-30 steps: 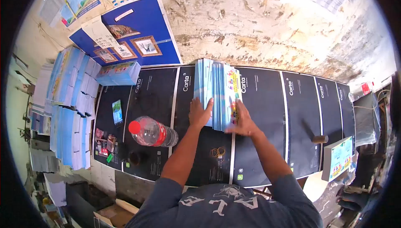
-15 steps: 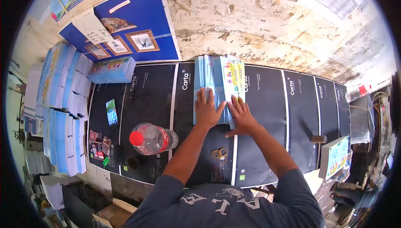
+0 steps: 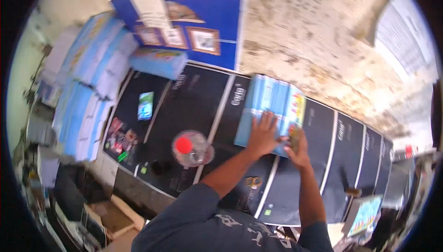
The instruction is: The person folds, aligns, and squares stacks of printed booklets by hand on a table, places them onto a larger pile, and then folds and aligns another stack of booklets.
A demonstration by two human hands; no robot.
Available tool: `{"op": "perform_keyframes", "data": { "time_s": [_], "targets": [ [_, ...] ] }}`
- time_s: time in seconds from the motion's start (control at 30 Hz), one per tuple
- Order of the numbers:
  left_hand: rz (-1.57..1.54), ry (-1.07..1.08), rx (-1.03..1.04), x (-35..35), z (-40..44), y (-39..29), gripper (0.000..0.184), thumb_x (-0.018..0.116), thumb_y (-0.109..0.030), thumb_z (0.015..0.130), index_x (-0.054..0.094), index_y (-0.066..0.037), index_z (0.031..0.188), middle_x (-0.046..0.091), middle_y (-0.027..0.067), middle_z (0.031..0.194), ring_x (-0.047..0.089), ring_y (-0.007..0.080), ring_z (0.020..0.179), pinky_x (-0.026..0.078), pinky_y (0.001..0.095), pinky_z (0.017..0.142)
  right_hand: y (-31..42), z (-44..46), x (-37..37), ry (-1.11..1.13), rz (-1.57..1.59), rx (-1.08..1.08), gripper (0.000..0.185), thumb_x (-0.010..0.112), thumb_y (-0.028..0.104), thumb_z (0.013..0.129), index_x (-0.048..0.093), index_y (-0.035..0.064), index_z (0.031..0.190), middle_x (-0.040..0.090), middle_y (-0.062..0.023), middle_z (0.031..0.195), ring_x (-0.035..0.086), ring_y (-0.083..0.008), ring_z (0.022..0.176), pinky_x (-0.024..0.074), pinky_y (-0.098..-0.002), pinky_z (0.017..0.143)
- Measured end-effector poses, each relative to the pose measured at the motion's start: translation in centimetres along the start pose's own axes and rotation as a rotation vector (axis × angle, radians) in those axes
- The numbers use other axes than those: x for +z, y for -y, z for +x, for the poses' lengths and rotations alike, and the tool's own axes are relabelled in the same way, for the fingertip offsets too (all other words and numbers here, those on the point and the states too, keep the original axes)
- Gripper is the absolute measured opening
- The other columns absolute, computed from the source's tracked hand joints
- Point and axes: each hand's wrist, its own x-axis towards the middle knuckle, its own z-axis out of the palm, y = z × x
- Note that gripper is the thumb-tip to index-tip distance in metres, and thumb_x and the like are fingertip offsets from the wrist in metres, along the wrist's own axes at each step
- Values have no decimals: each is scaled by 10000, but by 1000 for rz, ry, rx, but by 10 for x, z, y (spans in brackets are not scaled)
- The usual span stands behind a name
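A row of thin light-blue booklets [image 3: 267,96] lies fanned out on the black table covering, near the wall, with a yellow printed cover at its right end. My left hand [image 3: 264,134] rests on the booklets' near part, palm down, fingers spread. At the lower right corner of the booklets is my right hand [image 3: 297,147], its fingers bent around a small brownish thing that is blurred; I cannot make out what it is. Both hands are close together, the left thumb pointing toward the right hand.
A clear bottle with a red cap [image 3: 184,145], a phone [image 3: 145,105], rubber bands [image 3: 252,181] and small packets [image 3: 121,136] are on the table. Tall booklet stacks [image 3: 92,90] stand at the left. A thick block of booklets [image 3: 364,215] is at the right edge.
The camera view has turned and shifted. The booklets are spread more evenly. My right hand, flat with fingers apart before, is now bent at their lower right corner.
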Motion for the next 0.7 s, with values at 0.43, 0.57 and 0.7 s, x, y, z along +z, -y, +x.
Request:
{"op": "perform_keyframes", "data": {
  "time_s": [0.43,0.57,0.7],
  "targets": [
    [-124,46,-60,-14,-10,-14,818,441,-618,966,271,-74,1552,272,267,1576,217,400,1487,144,646,1151,-71,-218,-61,-463,-821,398,779,702,332,887,332,27,1501,289,-237,1568,271,-418,1449,241,-518,1178],
    [-167,-103,23,-16,-42,-45,785,537,-534,957,290,-68,1538,298,271,1558,259,423,1466,200,652,1130,-87,-277,-83,-354,-1093,752,765,519,519,951,309,68,1532,240,-152,1623,198,-326,1507,136,-536,1206],
    [-379,9,176,-18,-88,-109,800,595,-500,929,294,-71,1533,280,260,1568,259,421,1465,199,641,1137,-73,-277,-77,-405,-1113,657,663,436,488,999,354,84,1518,279,-107,1617,211,-293,1508,137,-527,1210]
  ]
}}
